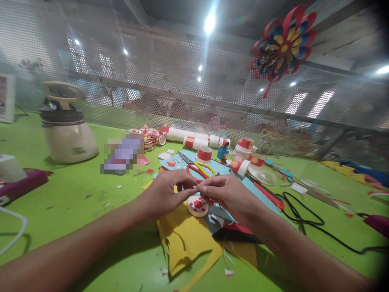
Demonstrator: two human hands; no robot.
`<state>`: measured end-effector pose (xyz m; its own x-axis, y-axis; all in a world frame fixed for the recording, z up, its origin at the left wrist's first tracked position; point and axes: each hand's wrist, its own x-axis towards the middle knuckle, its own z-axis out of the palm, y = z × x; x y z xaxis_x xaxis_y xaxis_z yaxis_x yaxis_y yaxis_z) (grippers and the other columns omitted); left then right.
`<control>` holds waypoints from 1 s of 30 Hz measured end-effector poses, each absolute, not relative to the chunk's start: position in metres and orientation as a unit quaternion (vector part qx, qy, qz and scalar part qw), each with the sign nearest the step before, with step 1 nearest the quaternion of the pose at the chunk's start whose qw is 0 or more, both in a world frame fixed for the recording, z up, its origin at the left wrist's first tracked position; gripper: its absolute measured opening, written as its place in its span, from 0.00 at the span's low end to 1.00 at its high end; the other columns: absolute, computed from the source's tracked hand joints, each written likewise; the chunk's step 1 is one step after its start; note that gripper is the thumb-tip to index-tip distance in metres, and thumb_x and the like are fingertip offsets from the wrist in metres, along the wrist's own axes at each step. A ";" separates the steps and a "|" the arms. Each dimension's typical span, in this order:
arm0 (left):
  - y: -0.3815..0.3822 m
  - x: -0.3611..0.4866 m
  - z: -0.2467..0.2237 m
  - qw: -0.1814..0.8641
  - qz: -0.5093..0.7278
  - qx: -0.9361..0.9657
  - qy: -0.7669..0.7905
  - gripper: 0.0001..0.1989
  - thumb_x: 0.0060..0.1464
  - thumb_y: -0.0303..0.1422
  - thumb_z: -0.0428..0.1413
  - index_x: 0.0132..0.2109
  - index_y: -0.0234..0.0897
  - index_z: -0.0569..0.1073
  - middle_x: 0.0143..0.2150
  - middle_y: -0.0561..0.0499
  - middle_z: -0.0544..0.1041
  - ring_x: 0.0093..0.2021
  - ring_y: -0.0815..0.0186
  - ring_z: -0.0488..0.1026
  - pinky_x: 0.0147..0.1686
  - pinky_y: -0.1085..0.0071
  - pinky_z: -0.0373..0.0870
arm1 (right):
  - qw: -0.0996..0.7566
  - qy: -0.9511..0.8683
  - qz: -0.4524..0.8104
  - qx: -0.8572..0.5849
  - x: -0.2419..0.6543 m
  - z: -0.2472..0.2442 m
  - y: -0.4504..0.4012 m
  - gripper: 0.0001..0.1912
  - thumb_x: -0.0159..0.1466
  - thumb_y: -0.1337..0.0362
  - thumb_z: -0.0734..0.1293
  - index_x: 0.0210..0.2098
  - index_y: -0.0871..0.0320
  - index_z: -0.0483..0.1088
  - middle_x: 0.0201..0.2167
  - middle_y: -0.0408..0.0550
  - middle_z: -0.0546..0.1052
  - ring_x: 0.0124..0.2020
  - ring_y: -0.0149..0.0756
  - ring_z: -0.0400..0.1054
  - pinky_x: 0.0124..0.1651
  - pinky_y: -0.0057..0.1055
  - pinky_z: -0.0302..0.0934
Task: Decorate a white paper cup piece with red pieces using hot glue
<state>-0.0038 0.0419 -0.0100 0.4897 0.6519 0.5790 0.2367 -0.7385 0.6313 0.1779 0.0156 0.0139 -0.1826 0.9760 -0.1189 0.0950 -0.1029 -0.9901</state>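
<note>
Red-and-white disc (pixel 198 207) shows beneath the left hand (pixel 168 188) and right hand (pixel 227 192). Both grips pinch closed, on what I can't tell; best kept light, steady.

Your left hand (pixel 170 192) and right hand (pixel 226 192) meet over a round disc (pixel 197 206), and between their fingertips you pinch a small piece (pixel 197 187), too tiny and hidden to make out. The disc is white with a pale rim and angular red patches across its face, which you see turned upward. It sits at the upper edge of the yellow paper (pixel 185 243), partly covered by your right fingers.
</note>
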 end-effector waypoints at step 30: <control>0.040 -0.001 -0.007 0.166 0.457 0.831 0.269 0.03 0.51 0.24 0.59 0.31 0.32 0.77 0.25 0.54 0.77 0.25 0.74 0.70 0.26 0.79 0.65 | 0.418 -0.572 0.488 -0.510 0.177 0.011 0.014 0.05 0.54 0.68 0.70 0.23 0.61 0.76 0.16 0.41 0.72 0.19 0.25 0.60 0.27 0.26 0.57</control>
